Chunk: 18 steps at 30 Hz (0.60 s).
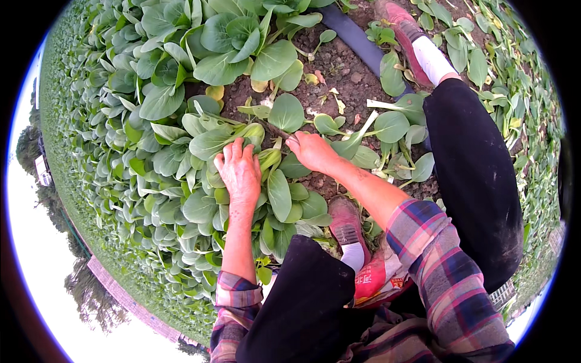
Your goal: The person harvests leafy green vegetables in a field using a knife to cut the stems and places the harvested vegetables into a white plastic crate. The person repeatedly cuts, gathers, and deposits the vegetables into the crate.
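Observation:
My left hand [239, 170] rests with bent fingers on a head of bok choy [252, 134], against its pale green stalks. More stalks of a second plant [271, 158] show beside its fingertips. My right hand [311, 149] is closed around the end of a thin dark tool [277, 130], which reaches toward the base of that bok choy. The tool's far end is hidden among leaves and soil, so its kind is unclear. Cut or loose leaves [390, 126] lie on the ground to the right of my right hand.
Dense rows of bok choy [159, 159] grow on the left. Bare soil [336, 68] with fallen leaves runs through the middle, crossed by a dark flat strip [352, 38]. My pink shoes [347, 220] stand on the ground, with a red printed sack [379, 277] behind one.

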Each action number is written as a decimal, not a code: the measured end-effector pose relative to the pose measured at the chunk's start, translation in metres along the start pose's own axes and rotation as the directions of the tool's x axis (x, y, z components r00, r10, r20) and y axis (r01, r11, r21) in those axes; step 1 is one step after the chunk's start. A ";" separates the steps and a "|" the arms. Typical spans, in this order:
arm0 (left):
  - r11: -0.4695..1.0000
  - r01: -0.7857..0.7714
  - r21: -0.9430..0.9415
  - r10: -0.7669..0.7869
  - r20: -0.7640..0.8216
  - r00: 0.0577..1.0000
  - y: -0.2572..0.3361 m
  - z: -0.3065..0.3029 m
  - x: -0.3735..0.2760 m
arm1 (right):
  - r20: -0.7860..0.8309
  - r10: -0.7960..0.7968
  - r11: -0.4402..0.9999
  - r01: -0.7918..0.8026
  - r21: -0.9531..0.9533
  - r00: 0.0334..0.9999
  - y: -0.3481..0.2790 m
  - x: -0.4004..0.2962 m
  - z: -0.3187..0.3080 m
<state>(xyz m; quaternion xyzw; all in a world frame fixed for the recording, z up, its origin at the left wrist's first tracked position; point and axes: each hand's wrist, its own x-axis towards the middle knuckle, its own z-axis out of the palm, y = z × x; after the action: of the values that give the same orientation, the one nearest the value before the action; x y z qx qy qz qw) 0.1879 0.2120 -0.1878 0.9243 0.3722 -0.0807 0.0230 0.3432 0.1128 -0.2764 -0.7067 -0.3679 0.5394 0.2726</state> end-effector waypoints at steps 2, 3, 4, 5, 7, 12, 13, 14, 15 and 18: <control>1.000 0.009 0.000 -0.009 0.002 1.000 0.002 -0.001 0.002 | 0.032 0.003 0.999 -0.004 0.037 0.999 0.003 0.011 0.002; 1.000 0.019 -0.003 -0.019 0.004 1.000 0.003 -0.001 0.003 | 0.049 0.005 1.000 -0.006 0.025 0.999 0.001 0.015 0.003; 1.000 0.029 -0.007 -0.029 0.006 1.000 0.004 0.000 0.003 | 0.094 0.024 1.000 -0.022 -0.019 0.995 -0.001 0.019 0.003; 0.999 0.042 -0.010 -0.042 0.010 0.999 0.005 0.001 0.002 | 0.136 0.045 0.997 -0.036 -0.063 0.990 -0.003 0.023 0.003; 0.998 0.068 -0.015 -0.068 0.003 0.998 0.005 0.001 0.005 | 0.181 0.063 0.994 -0.045 -0.104 0.981 -0.003 0.027 0.004; 0.999 0.026 -0.022 -0.028 -0.062 0.998 0.003 0.006 -0.012 | 0.092 0.013 1.000 -0.011 -0.018 0.996 0.019 -0.013 0.002; 0.999 0.023 -0.024 -0.025 -0.080 0.996 0.002 0.008 -0.016 | 0.108 0.032 0.999 -0.033 0.008 0.994 0.022 -0.022 -0.002; 0.999 0.020 -0.026 -0.022 -0.098 0.995 0.002 0.011 -0.020 | 0.124 0.052 0.998 -0.056 0.033 0.991 0.024 -0.032 -0.005; 1.000 0.008 -0.016 -0.010 -0.113 0.994 0.003 0.010 -0.021 | 0.132 0.072 0.995 -0.080 0.060 0.989 0.028 -0.041 -0.006; 0.999 -0.041 -0.031 0.038 -0.103 0.994 0.004 0.011 -0.027 | 0.101 0.063 0.996 -0.070 0.063 0.993 0.037 -0.057 0.000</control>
<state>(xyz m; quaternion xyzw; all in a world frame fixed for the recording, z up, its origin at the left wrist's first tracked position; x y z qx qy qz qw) 0.1703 0.1892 -0.1943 0.9340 0.3558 -0.0267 0.0208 0.3430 0.0452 -0.2736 -0.6818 -0.3390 0.5942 0.2592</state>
